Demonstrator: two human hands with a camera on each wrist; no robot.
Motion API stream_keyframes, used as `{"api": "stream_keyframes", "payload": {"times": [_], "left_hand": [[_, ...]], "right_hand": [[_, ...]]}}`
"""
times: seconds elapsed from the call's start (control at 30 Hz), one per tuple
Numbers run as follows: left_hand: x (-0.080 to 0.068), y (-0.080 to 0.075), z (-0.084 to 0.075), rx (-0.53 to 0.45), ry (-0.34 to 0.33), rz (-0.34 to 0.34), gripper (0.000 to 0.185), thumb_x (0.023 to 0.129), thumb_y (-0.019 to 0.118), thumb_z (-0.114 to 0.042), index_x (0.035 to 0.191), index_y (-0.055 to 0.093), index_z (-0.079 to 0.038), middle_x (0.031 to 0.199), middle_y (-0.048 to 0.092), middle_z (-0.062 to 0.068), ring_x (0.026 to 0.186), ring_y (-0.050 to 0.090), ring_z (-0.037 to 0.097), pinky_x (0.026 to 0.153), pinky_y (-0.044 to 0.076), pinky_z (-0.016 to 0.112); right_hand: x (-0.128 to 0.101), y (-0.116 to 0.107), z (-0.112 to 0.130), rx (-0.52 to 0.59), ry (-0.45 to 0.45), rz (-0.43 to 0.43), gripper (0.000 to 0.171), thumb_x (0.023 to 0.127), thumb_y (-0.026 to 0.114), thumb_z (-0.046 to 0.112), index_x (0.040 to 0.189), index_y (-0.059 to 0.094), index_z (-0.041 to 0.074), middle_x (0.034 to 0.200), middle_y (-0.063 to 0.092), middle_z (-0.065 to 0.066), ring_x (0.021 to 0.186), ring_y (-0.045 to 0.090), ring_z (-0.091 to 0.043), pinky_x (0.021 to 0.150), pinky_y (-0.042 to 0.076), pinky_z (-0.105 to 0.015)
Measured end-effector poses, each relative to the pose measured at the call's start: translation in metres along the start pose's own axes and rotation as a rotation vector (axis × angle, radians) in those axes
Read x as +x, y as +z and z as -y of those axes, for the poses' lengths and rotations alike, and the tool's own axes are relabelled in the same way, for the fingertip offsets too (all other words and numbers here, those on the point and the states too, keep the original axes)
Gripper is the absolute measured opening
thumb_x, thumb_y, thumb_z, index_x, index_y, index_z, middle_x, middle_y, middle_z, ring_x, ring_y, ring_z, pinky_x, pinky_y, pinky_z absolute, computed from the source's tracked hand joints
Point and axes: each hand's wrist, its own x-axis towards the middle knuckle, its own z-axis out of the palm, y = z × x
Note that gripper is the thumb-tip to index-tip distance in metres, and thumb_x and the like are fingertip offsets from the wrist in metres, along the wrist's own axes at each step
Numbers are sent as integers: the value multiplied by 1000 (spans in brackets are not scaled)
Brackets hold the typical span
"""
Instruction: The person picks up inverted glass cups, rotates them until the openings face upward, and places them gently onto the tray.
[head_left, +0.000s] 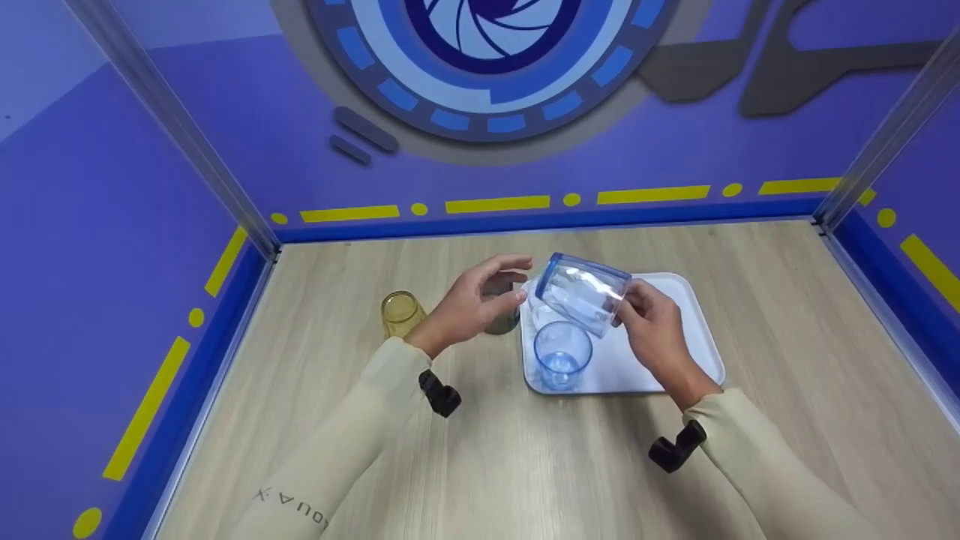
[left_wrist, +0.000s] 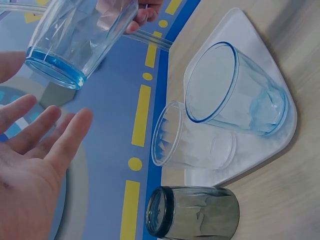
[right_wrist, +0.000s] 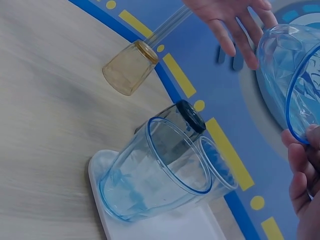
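Observation:
My right hand (head_left: 656, 322) grips a clear blue-tinted glass (head_left: 589, 296) near its rim, holding it tilted above the tray. The glass's thick blue base (left_wrist: 56, 67) points toward my left hand (head_left: 476, 304), which is raised with spread fingers and holds nothing. A small gap separates the left fingers from that base. Below, a second blue-tinted glass (head_left: 562, 356) stands upright on a white tray (head_left: 697, 337). Behind it is a clear glass (left_wrist: 195, 142), also upright. A dark grey glass (left_wrist: 200, 212) stands upside down beside the tray, partly hidden by my left hand in the head view.
An amber glass (head_left: 401, 311) stands upside down on the wooden table (head_left: 480, 465), left of my left hand. Blue printed panels (head_left: 487, 172) enclose the table's back and sides. A black wrist camera (head_left: 440, 394) is strapped to each sleeve.

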Motion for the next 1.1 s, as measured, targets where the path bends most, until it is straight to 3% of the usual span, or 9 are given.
{"api": "stream_keyframes", "payload": {"times": [0.2, 0.43, 0.63, 0.9, 1.1], "left_hand": [[0, -2, 1, 40, -12, -23, 45, 96, 59, -23, 139, 48, -20, 140, 52, 0, 132, 50, 21, 107, 44, 37], [2, -3, 3, 81, -45, -77, 42, 96, 59, -20, 137, 51, -18, 137, 54, 1, 129, 51, 23, 105, 46, 36], [3, -4, 8, 143, -72, -118, 39, 97, 56, -20, 136, 52, -17, 135, 55, 3, 124, 55, 19, 101, 49, 34], [4, -4, 11, 165, -83, -151, 37, 98, 56, -19, 135, 53, -15, 134, 55, 7, 123, 56, 27, 97, 51, 35], [7, -4, 15, 206, -107, -155, 36, 97, 56, -18, 133, 54, -15, 130, 56, 7, 115, 60, 20, 89, 55, 32]], "right_hand": [[2, -6, -1, 2, 2, -33, 6, 95, 57, 4, 95, 59, -2, 70, 61, 10, 65, 59, -11, 54, 41, -19], [-2, -15, 21, -15, 38, -31, 12, 95, 54, 1, 100, 60, -8, 74, 63, 5, 64, 56, -5, 56, 42, -17], [5, -16, -2, -26, 15, -75, 12, 95, 56, 6, 100, 62, -3, 77, 64, -1, 64, 56, -5, 60, 47, -16], [6, -19, -5, -77, -8, -97, 15, 97, 56, 11, 100, 63, -2, 81, 65, -6, 68, 59, -12, 60, 47, -16], [7, -20, -7, -106, 4, -122, 17, 98, 54, 13, 102, 62, -1, 85, 64, -12, 72, 60, -15, 63, 48, -15]]}}
